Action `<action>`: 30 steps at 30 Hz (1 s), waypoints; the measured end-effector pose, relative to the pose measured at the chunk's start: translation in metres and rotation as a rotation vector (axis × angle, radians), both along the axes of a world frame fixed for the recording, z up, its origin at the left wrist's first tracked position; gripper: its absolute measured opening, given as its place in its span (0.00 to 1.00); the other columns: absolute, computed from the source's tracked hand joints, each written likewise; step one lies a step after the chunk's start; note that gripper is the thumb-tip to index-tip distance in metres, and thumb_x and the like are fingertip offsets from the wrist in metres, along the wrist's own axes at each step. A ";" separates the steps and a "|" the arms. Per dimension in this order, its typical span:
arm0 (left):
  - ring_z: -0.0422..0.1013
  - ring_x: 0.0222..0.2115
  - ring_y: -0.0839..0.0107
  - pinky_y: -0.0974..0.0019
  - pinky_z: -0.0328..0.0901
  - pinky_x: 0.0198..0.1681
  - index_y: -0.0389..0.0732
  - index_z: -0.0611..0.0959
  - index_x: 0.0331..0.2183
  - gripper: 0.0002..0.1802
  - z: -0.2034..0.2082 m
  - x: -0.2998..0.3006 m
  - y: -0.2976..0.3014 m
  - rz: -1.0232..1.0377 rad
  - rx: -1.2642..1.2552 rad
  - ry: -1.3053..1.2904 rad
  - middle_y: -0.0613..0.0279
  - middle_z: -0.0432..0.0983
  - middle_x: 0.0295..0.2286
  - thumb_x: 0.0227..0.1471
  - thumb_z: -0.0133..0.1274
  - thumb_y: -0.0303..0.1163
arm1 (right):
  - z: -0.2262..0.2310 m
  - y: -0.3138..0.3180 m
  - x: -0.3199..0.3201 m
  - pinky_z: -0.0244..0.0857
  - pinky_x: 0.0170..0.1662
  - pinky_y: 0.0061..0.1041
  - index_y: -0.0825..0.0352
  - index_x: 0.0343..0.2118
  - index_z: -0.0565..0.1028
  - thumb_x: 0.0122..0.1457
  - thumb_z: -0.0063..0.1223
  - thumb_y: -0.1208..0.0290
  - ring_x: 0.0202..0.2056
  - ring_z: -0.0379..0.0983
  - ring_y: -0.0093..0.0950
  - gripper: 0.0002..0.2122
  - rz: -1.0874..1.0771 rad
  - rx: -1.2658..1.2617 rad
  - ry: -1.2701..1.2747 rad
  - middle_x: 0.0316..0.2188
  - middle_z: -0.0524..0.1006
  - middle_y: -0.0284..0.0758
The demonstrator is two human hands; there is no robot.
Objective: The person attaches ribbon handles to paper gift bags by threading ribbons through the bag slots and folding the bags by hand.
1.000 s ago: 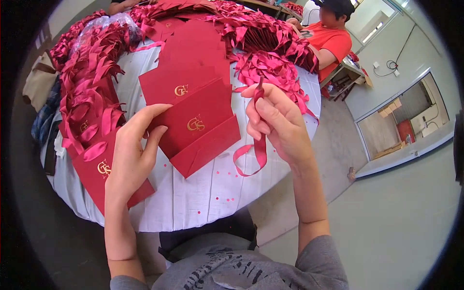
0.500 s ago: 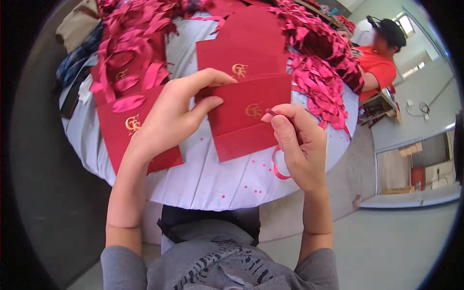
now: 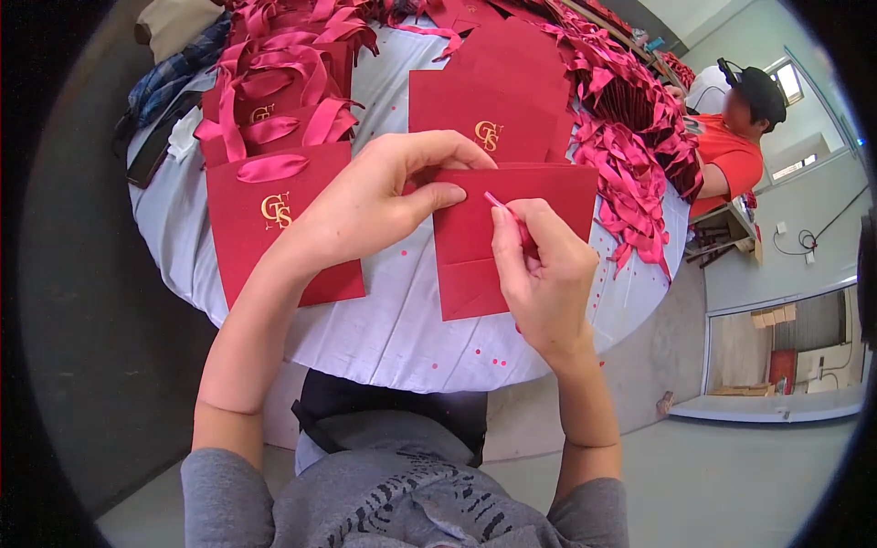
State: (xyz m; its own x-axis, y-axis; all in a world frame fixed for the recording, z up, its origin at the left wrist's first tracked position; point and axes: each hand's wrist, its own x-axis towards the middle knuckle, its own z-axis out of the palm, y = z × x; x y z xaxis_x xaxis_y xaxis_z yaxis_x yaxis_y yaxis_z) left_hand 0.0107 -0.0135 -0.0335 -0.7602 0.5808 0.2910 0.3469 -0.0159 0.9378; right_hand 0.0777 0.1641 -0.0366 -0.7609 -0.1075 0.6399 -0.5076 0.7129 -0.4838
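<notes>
A red paper gift bag [image 3: 466, 251] lies flat near the front of the round table. Its top edge is gripped by my left hand [image 3: 365, 205], thumb on the near face and fingers behind it. In my right hand [image 3: 553, 279], closed in a pinch over the bag, is a thin pink ribbon [image 3: 494, 198]; its tip points up toward the bag's upper part. Most of the ribbon's length is hidden by the hand. Beside my left forearm lies another red bag [image 3: 242, 237] with a pink ribbon handle and a gold emblem.
Beyond the held bag are flat red bags [image 3: 443, 105]. Ribbon-handled bags [image 3: 292, 73] overlap at the far left, and a heap of them [image 3: 630, 173] fills the right side. Small red dots [image 3: 479, 352] are scattered on the white table cover [image 3: 393, 338]. A person in orange [image 3: 731, 151] is at the right.
My right hand has moved up the bag and turned, and a pink ribbon tip now sticks out of its pinch. The ribbon loop below that hand is no longer seen. My left hand keeps its hold.
</notes>
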 end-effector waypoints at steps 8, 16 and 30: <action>0.69 0.35 0.79 0.74 0.64 0.38 0.35 0.80 0.42 0.19 -0.002 0.004 0.000 0.092 -0.057 0.154 0.63 0.77 0.36 0.45 0.53 0.16 | -0.002 -0.007 0.000 0.61 0.20 0.32 0.68 0.23 0.68 0.53 0.55 0.78 0.17 0.69 0.36 0.07 -0.042 0.070 0.003 0.16 0.69 0.38; 0.67 0.27 0.77 0.73 0.62 0.31 0.37 0.81 0.40 0.19 0.001 0.014 0.007 0.166 -0.024 0.324 0.62 0.76 0.31 0.41 0.56 0.16 | 0.000 -0.018 0.009 0.61 0.19 0.33 0.66 0.20 0.65 0.53 0.55 0.76 0.16 0.68 0.35 0.10 -0.146 0.119 0.022 0.14 0.68 0.37; 0.74 0.29 0.68 0.70 0.68 0.32 0.33 0.79 0.38 0.17 0.001 0.023 0.012 0.196 -0.016 0.477 0.56 0.73 0.30 0.42 0.50 0.12 | -0.006 -0.034 0.014 0.60 0.19 0.33 0.69 0.22 0.66 0.55 0.52 0.77 0.16 0.69 0.38 0.08 -0.166 -0.208 -0.088 0.15 0.69 0.41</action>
